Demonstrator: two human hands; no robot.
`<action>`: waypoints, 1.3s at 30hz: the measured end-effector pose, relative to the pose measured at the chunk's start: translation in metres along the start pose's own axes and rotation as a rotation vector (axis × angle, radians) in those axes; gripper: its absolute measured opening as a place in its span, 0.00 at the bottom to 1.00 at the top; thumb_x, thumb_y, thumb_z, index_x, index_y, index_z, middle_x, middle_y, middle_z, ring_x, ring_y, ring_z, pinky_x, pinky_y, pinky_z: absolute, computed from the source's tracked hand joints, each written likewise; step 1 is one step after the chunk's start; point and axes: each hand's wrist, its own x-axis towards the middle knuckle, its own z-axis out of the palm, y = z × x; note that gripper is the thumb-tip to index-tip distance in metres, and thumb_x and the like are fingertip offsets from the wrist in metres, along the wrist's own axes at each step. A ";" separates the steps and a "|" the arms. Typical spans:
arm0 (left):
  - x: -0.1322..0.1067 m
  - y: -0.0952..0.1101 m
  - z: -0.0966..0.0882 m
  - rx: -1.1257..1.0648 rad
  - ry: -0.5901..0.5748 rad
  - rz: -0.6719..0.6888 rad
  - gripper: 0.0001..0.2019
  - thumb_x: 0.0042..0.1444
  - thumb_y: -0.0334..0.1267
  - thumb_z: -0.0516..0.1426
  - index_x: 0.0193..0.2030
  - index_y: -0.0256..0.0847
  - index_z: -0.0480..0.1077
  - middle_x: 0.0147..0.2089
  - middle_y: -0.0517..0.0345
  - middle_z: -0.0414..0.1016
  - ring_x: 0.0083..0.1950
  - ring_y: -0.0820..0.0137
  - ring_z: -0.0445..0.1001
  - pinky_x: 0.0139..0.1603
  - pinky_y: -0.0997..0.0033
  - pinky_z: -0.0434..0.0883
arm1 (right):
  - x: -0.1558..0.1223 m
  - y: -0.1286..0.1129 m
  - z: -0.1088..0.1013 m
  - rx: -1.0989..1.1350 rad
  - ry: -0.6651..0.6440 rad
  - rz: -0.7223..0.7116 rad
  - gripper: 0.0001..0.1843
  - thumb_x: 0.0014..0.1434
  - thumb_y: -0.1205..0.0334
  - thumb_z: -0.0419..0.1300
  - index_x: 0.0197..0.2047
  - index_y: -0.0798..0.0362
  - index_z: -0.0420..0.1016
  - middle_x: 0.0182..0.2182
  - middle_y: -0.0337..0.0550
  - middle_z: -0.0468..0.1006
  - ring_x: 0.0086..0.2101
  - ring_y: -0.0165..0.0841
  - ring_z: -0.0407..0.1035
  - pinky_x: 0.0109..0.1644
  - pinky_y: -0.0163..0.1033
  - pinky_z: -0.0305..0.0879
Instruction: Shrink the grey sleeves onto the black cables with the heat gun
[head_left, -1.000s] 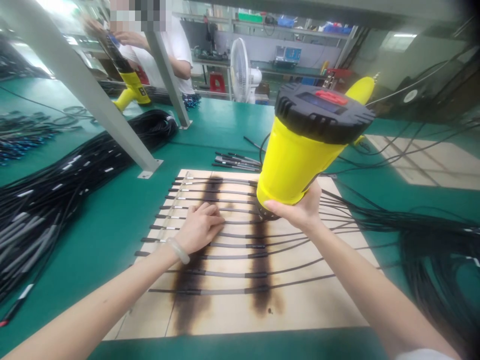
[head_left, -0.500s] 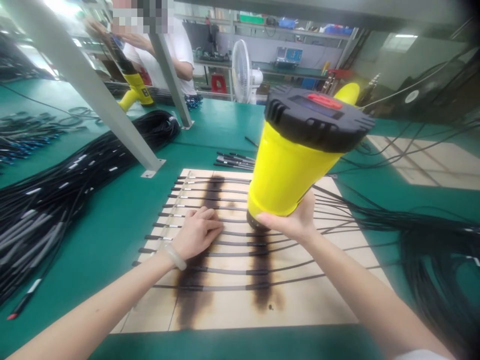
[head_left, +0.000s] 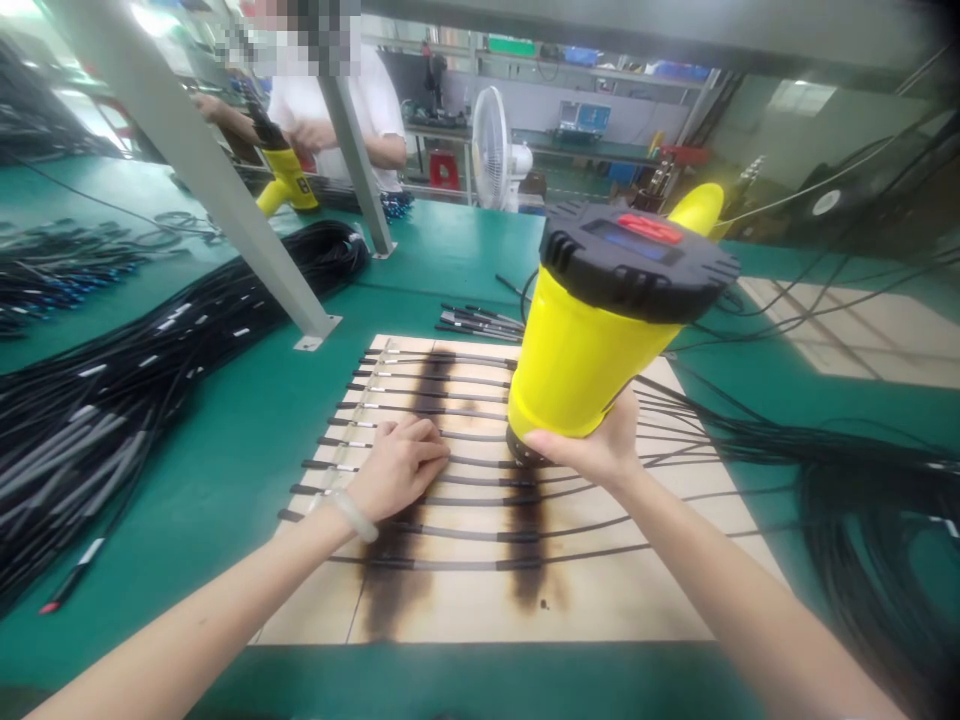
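My right hand [head_left: 604,445] is wrapped round a yellow heat gun [head_left: 589,355] with a black cap. The heat gun is tilted, its dark lower end just over several thin black cables [head_left: 469,504]. These lie side by side across a pale wooden board [head_left: 630,605] with two dark scorched bands. My left hand [head_left: 405,462], with a pale bangle at the wrist, rests over the left band. Its fingers are pinched together at one of the middle cables; the grip itself is partly hidden.
A large black cable bundle [head_left: 187,335] lies on the left, beside a slanting metal post [head_left: 217,190]. More cable coils [head_left: 862,540] lie at right. Short dark pieces [head_left: 480,322] sit behind the board. Across the table, a co-worker [head_left: 379,110] handles another yellow heat gun [head_left: 289,180].
The view has shifted slightly. My hands keep nearly the same places over the board, with the heat gun tilted a little differently. The co-worker's hand has come lower beside the other heat gun.
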 end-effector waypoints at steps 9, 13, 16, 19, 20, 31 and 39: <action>-0.001 0.001 -0.001 0.001 -0.004 -0.013 0.11 0.59 0.39 0.50 0.35 0.45 0.75 0.38 0.56 0.70 0.41 0.67 0.65 0.40 0.64 0.53 | 0.002 -0.003 0.000 0.018 0.015 -0.077 0.40 0.33 0.62 0.72 0.51 0.48 0.62 0.36 0.41 0.75 0.35 0.38 0.72 0.38 0.44 0.72; -0.001 0.001 0.000 0.001 0.000 -0.009 0.12 0.59 0.40 0.50 0.35 0.44 0.75 0.38 0.56 0.70 0.41 0.67 0.65 0.40 0.64 0.54 | 0.002 0.000 -0.001 -0.012 0.010 -0.056 0.38 0.34 0.58 0.72 0.49 0.49 0.64 0.37 0.44 0.75 0.37 0.40 0.72 0.40 0.47 0.72; 0.000 0.001 0.001 0.006 -0.006 -0.003 0.12 0.59 0.40 0.50 0.36 0.45 0.75 0.39 0.55 0.70 0.41 0.67 0.64 0.40 0.64 0.53 | 0.001 0.001 -0.002 -0.032 0.013 -0.059 0.35 0.34 0.57 0.72 0.47 0.49 0.66 0.36 0.43 0.76 0.35 0.40 0.72 0.39 0.46 0.72; 0.001 0.001 0.001 0.003 -0.010 -0.001 0.12 0.59 0.40 0.50 0.35 0.45 0.75 0.39 0.55 0.70 0.41 0.67 0.65 0.40 0.64 0.53 | 0.001 0.001 -0.003 -0.046 0.021 -0.059 0.33 0.33 0.57 0.72 0.45 0.49 0.68 0.33 0.42 0.76 0.35 0.40 0.72 0.40 0.47 0.72; 0.002 0.001 0.001 0.003 -0.009 0.002 0.12 0.59 0.40 0.50 0.35 0.45 0.75 0.38 0.55 0.70 0.41 0.67 0.64 0.39 0.64 0.53 | 0.001 0.001 -0.003 -0.040 0.017 -0.055 0.32 0.33 0.57 0.72 0.44 0.49 0.68 0.33 0.42 0.76 0.36 0.40 0.72 0.41 0.47 0.72; 0.003 0.001 0.003 0.006 -0.013 0.017 0.12 0.59 0.41 0.50 0.35 0.45 0.75 0.38 0.56 0.70 0.41 0.67 0.65 0.40 0.64 0.53 | 0.000 0.006 -0.003 0.030 -0.015 -0.045 0.31 0.34 0.57 0.72 0.44 0.51 0.70 0.39 0.44 0.75 0.39 0.41 0.72 0.43 0.48 0.71; 0.003 -0.001 0.005 0.007 -0.026 0.018 0.11 0.58 0.41 0.51 0.36 0.45 0.75 0.38 0.55 0.70 0.41 0.67 0.65 0.40 0.63 0.52 | 0.001 0.006 -0.004 -0.015 -0.010 -0.040 0.31 0.34 0.56 0.72 0.44 0.50 0.70 0.40 0.45 0.75 0.40 0.41 0.71 0.44 0.49 0.71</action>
